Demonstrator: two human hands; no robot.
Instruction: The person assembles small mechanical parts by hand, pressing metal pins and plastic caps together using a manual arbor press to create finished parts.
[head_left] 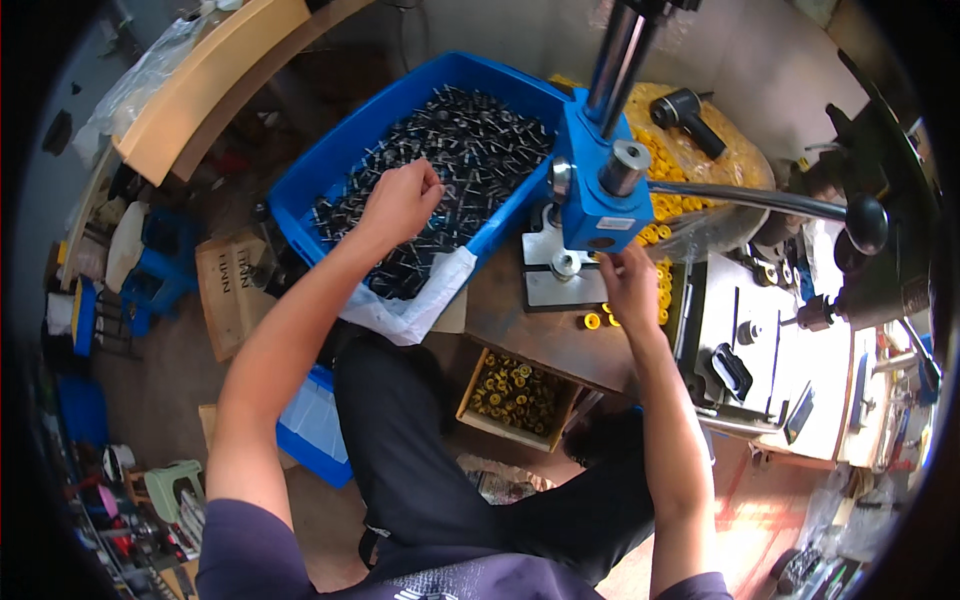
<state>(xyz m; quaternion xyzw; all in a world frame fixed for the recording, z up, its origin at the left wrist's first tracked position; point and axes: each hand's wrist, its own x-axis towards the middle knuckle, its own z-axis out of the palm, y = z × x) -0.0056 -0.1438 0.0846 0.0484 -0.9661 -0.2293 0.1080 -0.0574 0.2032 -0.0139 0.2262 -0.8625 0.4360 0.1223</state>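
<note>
Above the blue bin point(310, 165) hangs my left hand point(403, 200), fingers curled; what they hold, if anything, is hidden. The bin is heaped with small black parts point(460, 145) that have metal pins. My right hand point(633, 287) pinches its fingertips together just under the head of a blue hand press point(603, 205), and I cannot make out what is in them. Below the press head, a round metal fixture point(566, 262) stands on the silver base plate point(560, 290). Small yellow round pieces point(592, 321) lie beside the base and by my right hand.
The press's long lever point(760, 197) reaches right to a black ball knob point(867, 224). Behind the press, a plastic bag point(735, 165) holds more yellow pieces. An open drawer point(512, 432) with yellow-and-black pieces juts out below the bench. White cloth point(415, 312) covers the bin's near corner.
</note>
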